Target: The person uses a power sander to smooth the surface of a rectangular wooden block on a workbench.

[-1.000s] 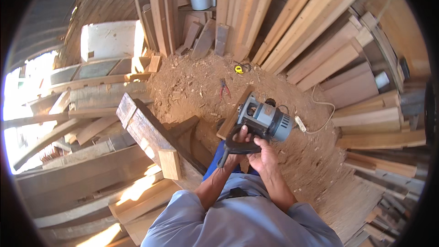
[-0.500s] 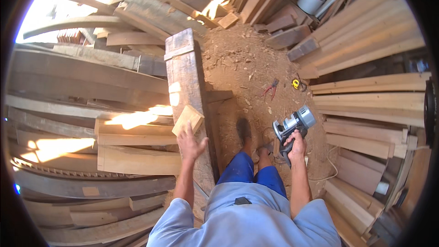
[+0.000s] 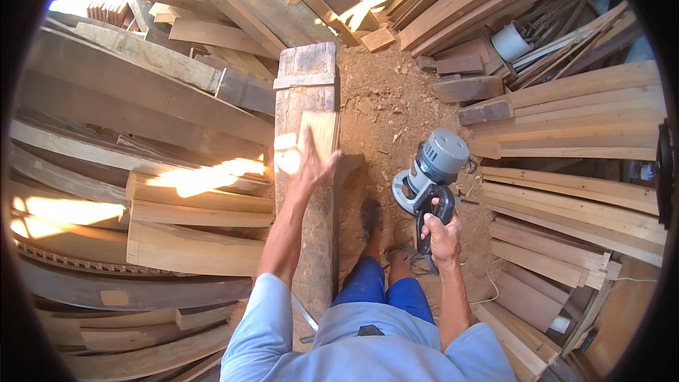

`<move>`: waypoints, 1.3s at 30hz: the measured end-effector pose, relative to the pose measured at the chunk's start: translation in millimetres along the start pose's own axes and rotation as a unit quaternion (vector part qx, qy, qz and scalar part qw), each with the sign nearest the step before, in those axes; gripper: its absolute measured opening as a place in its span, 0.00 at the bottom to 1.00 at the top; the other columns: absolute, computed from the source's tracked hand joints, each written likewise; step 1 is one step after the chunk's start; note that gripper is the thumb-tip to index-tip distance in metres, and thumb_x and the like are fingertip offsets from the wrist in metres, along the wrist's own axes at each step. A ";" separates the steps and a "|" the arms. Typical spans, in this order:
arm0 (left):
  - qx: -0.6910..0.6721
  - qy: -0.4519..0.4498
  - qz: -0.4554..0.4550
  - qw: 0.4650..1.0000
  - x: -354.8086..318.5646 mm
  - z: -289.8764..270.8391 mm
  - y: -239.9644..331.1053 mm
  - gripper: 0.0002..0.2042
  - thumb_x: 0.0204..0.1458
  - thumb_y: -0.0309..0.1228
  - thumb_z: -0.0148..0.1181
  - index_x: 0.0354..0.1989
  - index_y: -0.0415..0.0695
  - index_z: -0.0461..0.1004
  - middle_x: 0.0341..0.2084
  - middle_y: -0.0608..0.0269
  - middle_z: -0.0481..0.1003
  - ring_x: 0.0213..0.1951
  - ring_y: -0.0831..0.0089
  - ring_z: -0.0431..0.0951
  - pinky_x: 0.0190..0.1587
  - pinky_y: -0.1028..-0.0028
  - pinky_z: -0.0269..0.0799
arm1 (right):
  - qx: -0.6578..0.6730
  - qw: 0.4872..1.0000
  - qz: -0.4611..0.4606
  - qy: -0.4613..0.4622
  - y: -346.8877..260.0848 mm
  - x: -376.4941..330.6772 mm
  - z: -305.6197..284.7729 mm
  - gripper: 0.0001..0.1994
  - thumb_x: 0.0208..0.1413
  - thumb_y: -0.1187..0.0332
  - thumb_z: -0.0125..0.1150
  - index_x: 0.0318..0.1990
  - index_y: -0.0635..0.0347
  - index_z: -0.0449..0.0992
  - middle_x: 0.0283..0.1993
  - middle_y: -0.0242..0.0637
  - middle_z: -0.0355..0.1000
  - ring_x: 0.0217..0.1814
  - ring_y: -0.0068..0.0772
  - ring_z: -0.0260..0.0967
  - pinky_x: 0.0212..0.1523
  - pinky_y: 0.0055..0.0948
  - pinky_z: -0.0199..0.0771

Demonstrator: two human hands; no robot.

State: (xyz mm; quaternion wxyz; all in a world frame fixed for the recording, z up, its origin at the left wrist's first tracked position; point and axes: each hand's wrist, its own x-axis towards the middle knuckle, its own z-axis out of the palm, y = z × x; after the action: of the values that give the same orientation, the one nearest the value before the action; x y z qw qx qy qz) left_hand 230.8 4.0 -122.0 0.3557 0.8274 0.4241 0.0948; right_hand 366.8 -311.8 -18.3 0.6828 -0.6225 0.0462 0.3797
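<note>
A pale rectangular wood block lies on the far part of a long, worn wooden bench, lined up roughly along it. Over the block's near end my left hand rests with its fingers spread; it is slightly blurred. To the right of the bench, my right hand is wrapped round the black handle of a handheld router. The router has a silver-grey motor body and a round base, which faces left. It is held in the air, tilted, above the sawdust floor.
Stacked boards border the bench on the left. More timber is piled along the right. A white bucket stands among scraps at the back right. Shavings cover the floor, and a pale cord runs near my right forearm.
My left hand has moved forward along the bench, and the wood block is farther away and turned in line with it. The router has come up and left, with its base turned leftward.
</note>
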 end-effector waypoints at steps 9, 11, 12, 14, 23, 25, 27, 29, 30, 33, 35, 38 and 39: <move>0.155 0.027 -0.052 0.986 101.0 -5.9 11.5 0.36 0.61 0.48 0.51 0.74 0.53 0.43 0.54 0.28 0.65 0.53 0.33 0.69 0.54 0.47 0.66 | -0.004 0.992 -0.101 -0.072 -28.1 9.9 67.4 0.18 0.54 0.75 0.61 0.53 0.62 0.70 0.25 0.29 0.70 0.23 0.16 0.65 0.26 0.20 0.69; 0.112 0.132 -0.044 0.984 108.0 -0.2 -2.1 0.34 0.61 0.47 0.51 0.73 0.55 0.48 0.51 0.33 0.69 0.51 0.36 0.71 0.54 0.48 0.67 | -0.006 0.988 -0.119 -0.094 -25.4 16.4 73.4 0.17 0.55 0.75 0.61 0.53 0.61 0.70 0.26 0.29 0.70 0.24 0.16 0.65 0.26 0.20 0.69; 0.119 0.108 -0.054 0.986 112.1 0.3 -9.4 0.33 0.61 0.47 0.52 0.72 0.54 0.51 0.51 0.35 0.70 0.52 0.38 0.71 0.54 0.50 0.67 | -0.007 0.986 -0.128 -0.106 -25.4 19.8 77.9 0.17 0.55 0.75 0.61 0.52 0.61 0.70 0.26 0.29 0.70 0.24 0.16 0.65 0.26 0.20 0.69; 0.134 0.058 -0.073 0.987 118.1 -2.3 -16.7 0.31 0.60 0.47 0.52 0.70 0.53 0.56 0.52 0.39 0.72 0.54 0.42 0.72 0.55 0.52 0.68 | -0.013 0.989 -0.108 -0.103 -26.1 21.4 87.9 0.17 0.54 0.74 0.62 0.51 0.61 0.70 0.27 0.29 0.70 0.24 0.16 0.65 0.27 0.21 0.68; 0.018 0.002 -0.101 0.995 125.9 -23.7 -13.5 0.25 0.59 0.49 0.51 0.65 0.61 0.66 0.50 0.49 0.77 0.53 0.49 0.76 0.56 0.57 0.70 | -0.090 0.985 -0.090 -0.116 19.8 15.0 121.1 0.17 0.53 0.75 0.63 0.50 0.66 0.70 0.29 0.26 0.70 0.28 0.15 0.65 0.31 0.20 0.68; 0.023 0.013 -0.092 0.995 127.5 -21.4 -22.2 0.24 0.60 0.49 0.50 0.66 0.63 0.65 0.51 0.51 0.77 0.53 0.50 0.75 0.56 0.57 0.69 | -0.129 0.980 -0.110 -0.104 34.5 4.0 134.3 0.16 0.53 0.76 0.63 0.49 0.66 0.70 0.29 0.26 0.70 0.29 0.16 0.66 0.33 0.20 0.68; 0.022 0.002 -0.102 0.995 126.7 -22.8 -17.8 0.24 0.60 0.49 0.49 0.65 0.64 0.66 0.51 0.51 0.77 0.54 0.50 0.75 0.57 0.57 0.69 | -0.152 0.975 -0.123 -0.102 55.8 -3.1 140.5 0.14 0.52 0.76 0.63 0.46 0.66 0.70 0.29 0.27 0.70 0.30 0.17 0.67 0.36 0.22 0.70; 0.018 -0.005 -0.116 0.993 126.6 -24.1 -13.6 0.23 0.61 0.49 0.48 0.65 0.65 0.67 0.50 0.52 0.77 0.54 0.51 0.75 0.57 0.57 0.69 | -0.160 0.966 -0.170 -0.113 78.5 -3.0 148.5 0.14 0.52 0.76 0.62 0.46 0.64 0.69 0.30 0.27 0.69 0.29 0.17 0.65 0.33 0.21 0.68; 0.015 -0.006 -0.126 0.992 126.9 -23.7 -13.5 0.22 0.61 0.49 0.48 0.64 0.65 0.67 0.50 0.52 0.77 0.53 0.51 0.75 0.57 0.57 0.68 | -0.165 0.960 -0.194 -0.118 86.3 -3.2 154.0 0.14 0.52 0.76 0.62 0.45 0.62 0.69 0.30 0.27 0.69 0.28 0.17 0.65 0.32 0.21 0.68; -0.001 0.013 -0.129 0.992 125.3 -21.7 -15.4 0.21 0.62 0.49 0.47 0.64 0.66 0.68 0.49 0.53 0.77 0.53 0.51 0.76 0.56 0.57 0.69 | -0.168 0.960 -0.190 -0.121 104.4 -3.1 167.0 0.09 0.52 0.77 0.62 0.39 0.61 0.69 0.29 0.27 0.69 0.28 0.18 0.65 0.31 0.22 0.68; -0.002 0.025 -0.121 0.992 125.2 -19.7 -18.3 0.21 0.62 0.50 0.46 0.63 0.67 0.68 0.48 0.54 0.78 0.52 0.51 0.76 0.55 0.56 0.70 | -0.190 0.954 -0.197 -0.120 106.0 -2.7 175.9 0.08 0.52 0.76 0.63 0.36 0.61 0.69 0.28 0.28 0.68 0.27 0.18 0.65 0.30 0.22 0.67; 0.011 0.035 -0.108 0.993 127.1 -15.7 -21.9 0.21 0.63 0.50 0.45 0.63 0.67 0.69 0.46 0.54 0.78 0.50 0.50 0.77 0.53 0.55 0.70 | -0.198 0.953 -0.190 -0.131 107.6 2.1 182.9 0.08 0.51 0.78 0.63 0.36 0.61 0.68 0.29 0.30 0.67 0.29 0.23 0.66 0.33 0.26 0.70; 0.010 0.041 -0.105 0.994 127.3 -13.9 -21.3 0.21 0.63 0.50 0.45 0.63 0.67 0.69 0.46 0.54 0.78 0.49 0.49 0.77 0.52 0.54 0.71 | -0.206 0.950 -0.193 -0.131 105.7 3.9 184.2 0.08 0.52 0.78 0.63 0.36 0.61 0.69 0.29 0.30 0.68 0.28 0.23 0.66 0.32 0.26 0.70</move>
State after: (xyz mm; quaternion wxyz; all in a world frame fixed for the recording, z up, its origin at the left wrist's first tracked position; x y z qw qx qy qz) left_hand 290.1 117.2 -144.5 0.3378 0.7771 0.5240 0.0863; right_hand 233.2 -153.7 -65.9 0.5997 -0.6914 -0.2440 0.3206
